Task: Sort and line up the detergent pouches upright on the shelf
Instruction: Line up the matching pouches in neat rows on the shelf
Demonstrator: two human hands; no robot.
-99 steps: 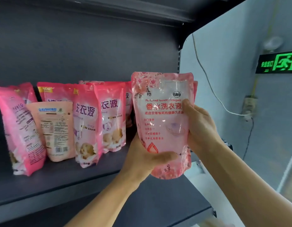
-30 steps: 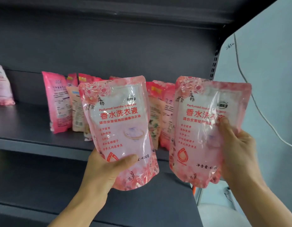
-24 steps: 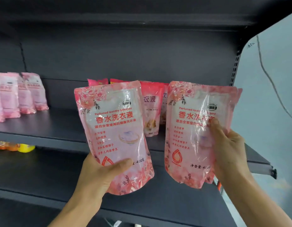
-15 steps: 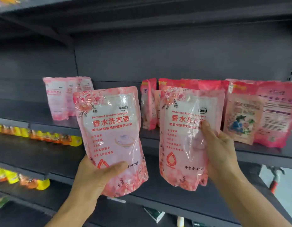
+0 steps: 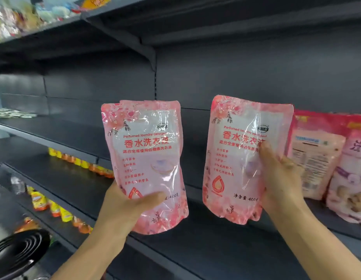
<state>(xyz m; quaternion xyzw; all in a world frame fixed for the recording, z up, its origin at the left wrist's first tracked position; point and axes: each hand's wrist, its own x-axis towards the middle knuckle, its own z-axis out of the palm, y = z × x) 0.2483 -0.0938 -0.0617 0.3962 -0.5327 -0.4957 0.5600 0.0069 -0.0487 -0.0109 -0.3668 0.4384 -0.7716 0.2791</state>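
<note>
The left hand (image 5: 127,207) grips the bottom of one pale pink pouch (image 5: 145,158), thumb across the front and fingers hidden behind it. The right hand (image 5: 280,178) grips a second matching pouch (image 5: 236,158) by its right edge, thumb on the printed face. Both pouches are held in the air in front of the dark shelf (image 5: 78,138), long axis nearly vertical, labels facing the camera, the two side by side but apart. Neither touches the shelf board. Just to the right of the right hand, other pink pouches (image 5: 327,162) stand upright on the same shelf, one close behind the fingers. The bare stretch of shelf lies behind and to the left of the held pair, so the left hand looks nearer the open space and the right hand nearer the standing group. Setting them down probably needs only a forward reach, bases first. Lower shelves carry small yellow and orange packets (image 5: 78,162).
</note>
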